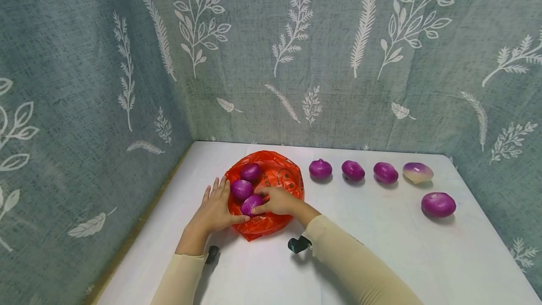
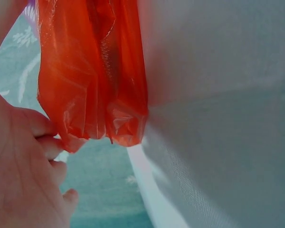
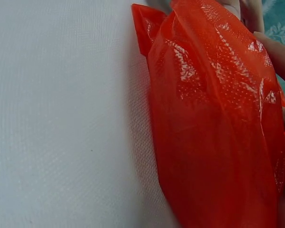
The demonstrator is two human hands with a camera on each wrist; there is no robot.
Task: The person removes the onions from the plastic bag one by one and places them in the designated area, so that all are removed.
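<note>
A red plastic bag lies spread on the table with its mouth turned up, and three purple onions sit in its left half. My right hand reaches in over the bag and grips the nearest onion between thumb and fingers. Behind that one are a second onion and a third onion. My left hand, fingers spread, rests against the left rim of the bag. In the left wrist view, the fingertips of the left hand touch the side of the bag. The right wrist view shows mostly the bag.
On the white table, a row of onions runs right of the bag: one onion, another onion, a third onion and a pale-bottomed onion. A larger onion lies nearer. Leaf-patterned cloth hangs behind.
</note>
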